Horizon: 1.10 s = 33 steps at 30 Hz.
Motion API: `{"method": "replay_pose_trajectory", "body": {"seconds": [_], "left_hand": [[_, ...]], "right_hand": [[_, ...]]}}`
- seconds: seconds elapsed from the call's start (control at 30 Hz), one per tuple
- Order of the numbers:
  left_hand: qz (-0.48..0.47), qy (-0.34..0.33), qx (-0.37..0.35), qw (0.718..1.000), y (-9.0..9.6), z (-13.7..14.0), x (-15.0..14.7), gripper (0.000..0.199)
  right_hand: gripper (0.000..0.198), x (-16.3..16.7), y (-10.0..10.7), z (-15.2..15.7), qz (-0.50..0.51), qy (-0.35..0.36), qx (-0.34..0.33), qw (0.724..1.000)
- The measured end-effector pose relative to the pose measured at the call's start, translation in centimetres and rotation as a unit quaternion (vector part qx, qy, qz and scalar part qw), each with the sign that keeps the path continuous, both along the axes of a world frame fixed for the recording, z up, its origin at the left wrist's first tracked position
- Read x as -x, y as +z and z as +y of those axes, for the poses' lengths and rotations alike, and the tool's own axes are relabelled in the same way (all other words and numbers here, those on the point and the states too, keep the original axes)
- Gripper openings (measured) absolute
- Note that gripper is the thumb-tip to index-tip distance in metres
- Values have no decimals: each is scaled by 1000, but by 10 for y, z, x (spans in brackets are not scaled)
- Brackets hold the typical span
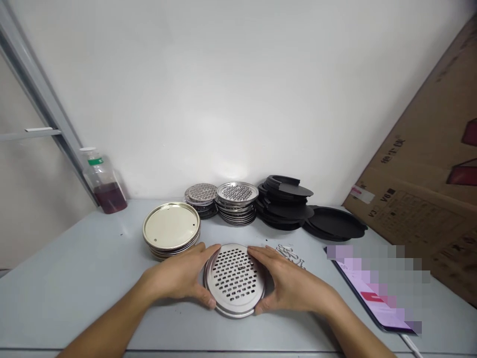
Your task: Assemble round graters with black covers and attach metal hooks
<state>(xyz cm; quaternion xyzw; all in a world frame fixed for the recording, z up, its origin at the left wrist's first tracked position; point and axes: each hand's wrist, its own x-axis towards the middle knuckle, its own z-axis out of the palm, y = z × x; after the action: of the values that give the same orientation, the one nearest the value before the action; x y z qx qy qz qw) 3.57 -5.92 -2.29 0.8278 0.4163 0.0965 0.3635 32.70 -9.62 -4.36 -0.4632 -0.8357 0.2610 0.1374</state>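
A round metal grater plate (pixel 235 278) with rows of slots lies on the table in front of me. It seems to sit on another round metal rim, visible along its lower edge. My left hand (pixel 182 278) grips its left side, thumb at the lower edge and fingers at the upper edge. Opposite it, my right hand (pixel 285 281) holds the right side the same way. Just behind my left hand stands a stack of cream-gold round lids (pixel 171 226). Small bent wire pieces (pixel 288 254) lie behind my right hand, which partly hides them.
At the back are a stack of perforated discs (pixel 201 193), a stack of grater discs (pixel 237 194) and black round lids (pixel 286 199). A bottle of dark red liquid (pixel 108 191) stands left. On the right are a phone (pixel 372 293) with a cable and a cardboard box (pixel 417 194).
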Motion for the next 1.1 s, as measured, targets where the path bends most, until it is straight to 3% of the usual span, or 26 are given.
{"method": "replay_pose_trajectory", "body": {"seconds": [0.23,0.47,1.1], "left_hand": [[31,-39,-39,998,-6,-2,-8,116],[31,-113,-18,993,-18,-6,-26,103],[56,-102,-41,992,-26,-11,-33,108]], "right_hand": [[105,-3,-7,2,-8,2,-4,1000],[106,-4,-6,3,-14,-7,6,1000],[107,-6,-17,3,5,-9,-5,1000]]}}
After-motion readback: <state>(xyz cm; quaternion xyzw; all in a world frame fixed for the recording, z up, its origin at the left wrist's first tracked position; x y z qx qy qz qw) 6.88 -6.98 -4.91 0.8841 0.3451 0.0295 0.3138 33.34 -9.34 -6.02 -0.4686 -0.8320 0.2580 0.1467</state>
